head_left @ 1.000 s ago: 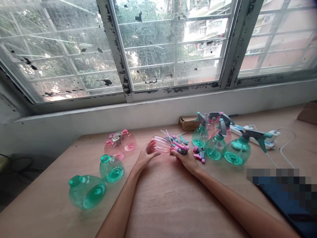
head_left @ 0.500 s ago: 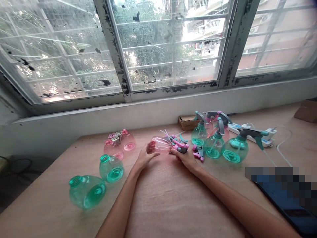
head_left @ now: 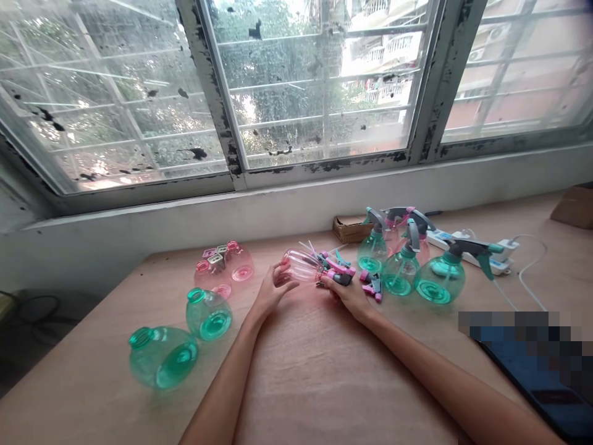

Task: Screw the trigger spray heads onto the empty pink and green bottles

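Note:
A clear pink spray bottle (head_left: 302, 266) lies tilted on its side in the middle, its neck pointing right. My left hand (head_left: 272, 289) curves round its base, fingers on the far side and thumb stretched below. My right hand (head_left: 348, 298) grips a pink-and-grey spray head (head_left: 341, 277) at the bottle's neck. Whether the head is threaded on cannot be made out. Just behind lies a pile of loose spray heads with white tubes (head_left: 319, 252), partly hidden by the bottle and hand. Another pink-and-grey spray head (head_left: 372, 287) rests right of my right hand.
At left stand open green bottles (head_left: 163, 357) and open pink bottles (head_left: 241, 262), with small square pieces (head_left: 216, 259) among them. Several bottles with spray heads (head_left: 401, 272) stand at right. Behind are a cardboard box (head_left: 349, 230) and a power strip (head_left: 491, 262); a dark device (head_left: 532, 377) lies front right.
The pink bottle and the spray head have shifted and turned very slightly in my hands. Both hands keep nearly the same place; the other things stand as before.

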`<action>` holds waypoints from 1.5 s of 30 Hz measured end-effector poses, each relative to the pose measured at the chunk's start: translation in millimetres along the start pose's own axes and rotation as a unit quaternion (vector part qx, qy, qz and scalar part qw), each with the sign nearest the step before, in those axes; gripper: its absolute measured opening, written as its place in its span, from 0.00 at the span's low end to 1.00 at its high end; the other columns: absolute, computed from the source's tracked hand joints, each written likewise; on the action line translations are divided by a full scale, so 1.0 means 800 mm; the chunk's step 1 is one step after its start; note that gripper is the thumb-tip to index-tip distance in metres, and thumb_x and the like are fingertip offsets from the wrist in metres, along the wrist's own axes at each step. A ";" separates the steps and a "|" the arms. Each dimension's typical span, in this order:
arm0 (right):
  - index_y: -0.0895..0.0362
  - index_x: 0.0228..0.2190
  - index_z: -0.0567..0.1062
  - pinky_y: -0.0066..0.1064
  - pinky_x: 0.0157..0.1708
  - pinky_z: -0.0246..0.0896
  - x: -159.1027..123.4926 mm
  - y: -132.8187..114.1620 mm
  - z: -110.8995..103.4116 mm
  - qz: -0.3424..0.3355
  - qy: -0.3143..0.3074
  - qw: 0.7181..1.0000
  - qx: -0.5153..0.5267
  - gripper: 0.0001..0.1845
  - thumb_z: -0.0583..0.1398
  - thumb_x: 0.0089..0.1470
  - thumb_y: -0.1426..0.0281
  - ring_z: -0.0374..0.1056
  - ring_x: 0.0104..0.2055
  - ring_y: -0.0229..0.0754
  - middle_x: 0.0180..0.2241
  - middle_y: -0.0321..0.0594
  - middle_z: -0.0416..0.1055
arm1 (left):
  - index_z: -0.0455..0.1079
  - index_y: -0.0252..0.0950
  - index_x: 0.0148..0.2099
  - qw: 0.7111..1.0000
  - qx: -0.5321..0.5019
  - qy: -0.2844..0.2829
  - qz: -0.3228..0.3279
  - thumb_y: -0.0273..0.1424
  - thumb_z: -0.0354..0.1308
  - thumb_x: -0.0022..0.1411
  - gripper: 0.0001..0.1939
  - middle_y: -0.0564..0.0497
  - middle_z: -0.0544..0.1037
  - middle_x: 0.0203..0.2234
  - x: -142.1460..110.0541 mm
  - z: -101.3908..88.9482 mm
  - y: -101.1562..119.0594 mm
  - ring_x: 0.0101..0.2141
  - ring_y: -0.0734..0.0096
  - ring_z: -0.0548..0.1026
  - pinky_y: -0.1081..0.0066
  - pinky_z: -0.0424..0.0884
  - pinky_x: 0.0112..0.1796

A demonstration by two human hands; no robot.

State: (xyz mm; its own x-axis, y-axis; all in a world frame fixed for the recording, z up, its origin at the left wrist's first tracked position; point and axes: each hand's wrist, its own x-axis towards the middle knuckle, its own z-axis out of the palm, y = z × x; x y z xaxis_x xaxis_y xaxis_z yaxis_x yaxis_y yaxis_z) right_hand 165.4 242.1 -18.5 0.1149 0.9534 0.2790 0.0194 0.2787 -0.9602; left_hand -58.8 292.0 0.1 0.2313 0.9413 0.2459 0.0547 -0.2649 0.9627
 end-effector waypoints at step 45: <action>0.57 0.23 0.74 0.28 0.17 0.54 -0.002 -0.008 -0.001 0.035 -0.002 0.997 0.063 0.21 0.67 0.49 0.51 0.59 0.17 0.35 0.19 0.34 0.68 | 0.63 0.40 0.63 0.998 0.054 -0.033 0.005 0.39 0.70 0.51 0.39 0.43 0.72 0.59 -0.003 0.002 0.003 0.60 0.53 0.68 0.55 0.64 0.60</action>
State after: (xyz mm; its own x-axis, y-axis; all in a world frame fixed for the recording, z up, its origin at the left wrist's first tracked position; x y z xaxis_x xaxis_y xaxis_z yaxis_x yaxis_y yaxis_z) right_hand 165.5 238.8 -13.0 0.1067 0.9713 0.2125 -0.1134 0.2242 -0.9679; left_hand -57.8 289.0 1.3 0.2959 0.9233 0.2448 0.1559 -0.2995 0.9413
